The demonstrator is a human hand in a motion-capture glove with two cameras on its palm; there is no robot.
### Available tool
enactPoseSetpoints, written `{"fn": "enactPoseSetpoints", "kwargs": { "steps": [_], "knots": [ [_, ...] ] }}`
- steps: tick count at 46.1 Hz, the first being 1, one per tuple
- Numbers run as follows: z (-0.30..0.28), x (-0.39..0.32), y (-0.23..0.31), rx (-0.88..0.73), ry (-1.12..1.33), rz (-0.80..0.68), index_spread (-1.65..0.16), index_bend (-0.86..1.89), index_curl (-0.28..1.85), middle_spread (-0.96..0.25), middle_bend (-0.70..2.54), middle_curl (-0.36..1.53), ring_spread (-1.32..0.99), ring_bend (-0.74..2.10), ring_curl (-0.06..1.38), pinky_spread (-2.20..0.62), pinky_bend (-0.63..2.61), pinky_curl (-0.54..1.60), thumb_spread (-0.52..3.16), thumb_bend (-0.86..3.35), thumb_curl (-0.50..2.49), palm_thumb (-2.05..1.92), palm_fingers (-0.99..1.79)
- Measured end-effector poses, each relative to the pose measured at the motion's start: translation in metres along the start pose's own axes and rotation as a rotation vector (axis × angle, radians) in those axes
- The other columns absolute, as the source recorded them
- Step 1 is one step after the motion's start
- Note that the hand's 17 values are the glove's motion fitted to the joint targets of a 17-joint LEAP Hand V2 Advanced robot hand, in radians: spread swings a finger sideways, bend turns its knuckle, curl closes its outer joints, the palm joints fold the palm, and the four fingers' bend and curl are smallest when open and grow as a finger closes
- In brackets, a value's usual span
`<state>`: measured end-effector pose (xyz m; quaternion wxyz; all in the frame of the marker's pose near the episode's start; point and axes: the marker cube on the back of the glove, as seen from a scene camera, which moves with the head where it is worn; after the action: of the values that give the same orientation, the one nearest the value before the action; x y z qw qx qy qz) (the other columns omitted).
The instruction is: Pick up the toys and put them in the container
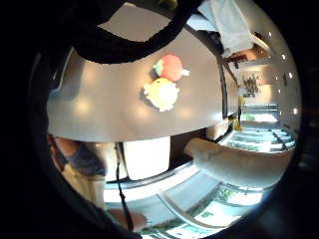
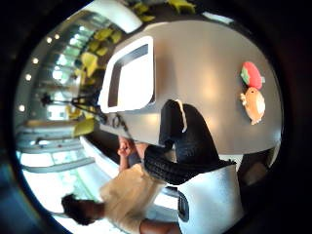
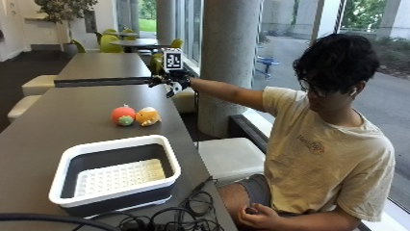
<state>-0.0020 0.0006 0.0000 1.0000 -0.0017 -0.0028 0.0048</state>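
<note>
Toys: red plush (image 3: 123, 115) and yellow plush (image 3: 148, 116) touch side by side on the grey bench (image 3: 51, 125), apart from the white-rimmed container (image 3: 115, 174) nearer the camera. Gloved right hand (image 3: 172, 83) hangs above the bench's far edge, grip state not discernible. Columns, windows, green chairs behind.

Little-finger palm view: both plush lie together on bare bench.

Thumb palm view: container (image 2: 129, 75) well apart from the toys; glove finger (image 2: 187, 136) curled, grasping nothing.
</note>
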Motion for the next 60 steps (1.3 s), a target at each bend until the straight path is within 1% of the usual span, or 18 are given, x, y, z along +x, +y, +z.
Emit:
{"fn": "enactPoseSetpoints", "kwargs": {
  "steps": [3,6,12,14,18,20,25,27,30,31,34,36,39,43,48,52,57,60],
  "knots": [
    [-0.001,-0.007,-0.002,-0.003,-0.013,-0.021,-0.16,0.12,0.04,-0.03,0.11,0.02,-0.05,0.28,0.05,-0.01,0.57,0.15,0.63,0.08,0.03,0.09,0.06],
    [-0.003,-0.013,-0.002,-0.006,-0.032,0.028,-0.2,0.14,0.06,-0.03,0.13,0.04,-0.06,0.31,0.08,-0.02,0.63,0.19,0.84,0.08,0.05,0.09,0.02],
    [-0.006,-0.006,-0.002,0.003,0.02,-0.005,-0.24,0.16,0.11,-0.04,0.15,0.07,-0.08,0.36,0.11,-0.02,0.69,0.23,1.11,0.09,0.09,0.09,-0.02],
    [-0.005,-0.01,-0.002,0.002,-0.012,0.024,-0.25,0.16,0.12,-0.04,0.15,0.08,-0.09,0.37,0.12,-0.02,0.7,0.24,1.17,0.09,0.1,0.09,-0.03],
    [-0.002,-0.02,0.0,-0.006,-0.111,0.163,-0.27,0.17,0.15,-0.04,0.16,0.11,-0.1,0.39,0.14,-0.02,0.71,0.26,1.26,0.08,0.13,0.08,-0.05],
    [0.0,-0.012,0.0,-0.009,-0.098,0.151,-0.27,0.17,0.16,-0.04,0.16,0.12,-0.1,0.39,0.14,-0.02,0.72,0.27,1.3,0.08,0.14,0.08,-0.06],
    [0.004,0.016,-0.005,-0.019,0.032,0.041,-0.28,0.14,0.18,-0.04,0.16,0.14,-0.1,0.41,0.16,-0.02,0.73,0.28,1.35,0.07,0.16,0.07,-0.07],
    [0.007,0.026,-0.006,-0.032,0.065,0.045,-0.27,0.08,0.17,-0.04,0.16,0.15,-0.1,0.43,0.17,-0.02,0.76,0.29,1.37,0.06,0.17,0.07,-0.11],
    [0.015,0.042,-0.008,-0.041,0.046,0.072,-0.27,-0.05,0.12,-0.04,0.17,0.17,-0.1,0.48,0.19,-0.02,0.83,0.32,1.38,0.05,0.18,0.07,-0.21],
    [0.018,0.042,-0.011,-0.042,0.044,0.076,-0.27,-0.04,0.11,-0.04,0.16,0.17,-0.1,0.48,0.19,-0.02,0.86,0.32,1.38,0.05,0.19,0.07,-0.23],
    [0.022,0.016,-0.024,-0.061,0.042,0.08,-0.27,-0.05,0.09,-0.03,0.15,0.18,-0.1,0.49,0.21,-0.02,0.91,0.34,1.38,0.05,0.2,0.08,-0.27],
    [0.027,0.002,-0.029,-0.085,0.041,0.127,-0.27,-0.04,0.08,-0.03,0.14,0.18,-0.1,0.49,0.21,-0.01,0.95,0.35,1.37,0.04,0.21,0.09,-0.3],
    [0.035,0.015,-0.03,-0.115,0.104,0.207,-0.27,-0.04,0.06,-0.03,0.13,0.19,-0.09,0.48,0.22,-0.01,1.0,0.37,1.36,0.04,0.22,0.09,-0.35],
    [0.049,0.035,-0.035,-0.114,0.146,0.213,-0.26,-0.05,0.04,-0.02,0.11,0.19,-0.08,0.46,0.23,-0.01,1.04,0.38,1.34,0.02,0.24,0.1,-0.39],
    [0.08,0.054,-0.044,-0.17,0.087,0.218,-0.26,-0.05,0.02,-0.01,0.11,0.19,-0.06,0.43,0.23,0.0,1.12,0.4,1.31,0.0,0.25,0.1,-0.41],
    [0.102,0.066,-0.048,-0.219,0.059,0.28,-0.26,-0.05,0.01,-0.01,0.11,0.19,-0.06,0.41,0.24,0.01,1.17,0.41,1.29,-0.01,0.26,0.11,-0.41],
    [0.122,0.086,-0.051,-0.241,0.123,0.34,-0.26,-0.03,0.0,-0.01,0.11,0.19,-0.05,0.39,0.24,0.0,1.22,0.42,1.28,-0.01,0.27,0.11,-0.39],
    [0.141,0.095,-0.055,-0.258,0.09,0.365,-0.26,0.0,0.01,0.0,0.12,0.2,-0.05,0.38,0.24,0.0,1.21,0.41,1.27,-0.01,0.27,0.11,-0.36]
  ]
}}
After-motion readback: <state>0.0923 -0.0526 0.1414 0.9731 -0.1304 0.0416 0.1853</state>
